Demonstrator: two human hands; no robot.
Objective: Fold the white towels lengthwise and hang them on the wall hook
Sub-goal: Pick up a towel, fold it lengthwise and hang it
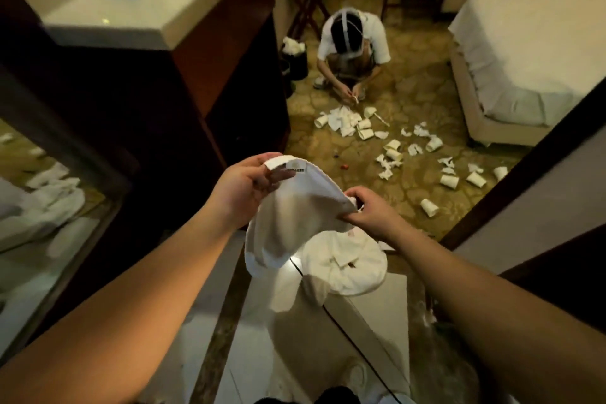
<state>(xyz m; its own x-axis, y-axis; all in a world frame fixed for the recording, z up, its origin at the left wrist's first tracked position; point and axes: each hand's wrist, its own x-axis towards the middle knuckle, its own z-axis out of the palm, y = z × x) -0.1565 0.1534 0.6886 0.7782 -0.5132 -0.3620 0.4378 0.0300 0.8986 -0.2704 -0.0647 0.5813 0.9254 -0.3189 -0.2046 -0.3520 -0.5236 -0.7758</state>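
Head view: I note left hand [249, 188] and right hand [367, 211] pinching white towel [288, 223] top edge; tiled floor [249, 354] open below.

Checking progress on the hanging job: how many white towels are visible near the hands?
2: one towel gripped between the left hand and right hand; another lying crumpled just below. More may be hidden.

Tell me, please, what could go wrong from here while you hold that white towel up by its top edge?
The left hand and right hand only pinch the white towel at its corners, so a corner could slip and spoil the fold. Its lower end hangs close to the towel pile and may snag on it. No hook is in view, and paper cups litter the carpet, a possible tripping hazard.
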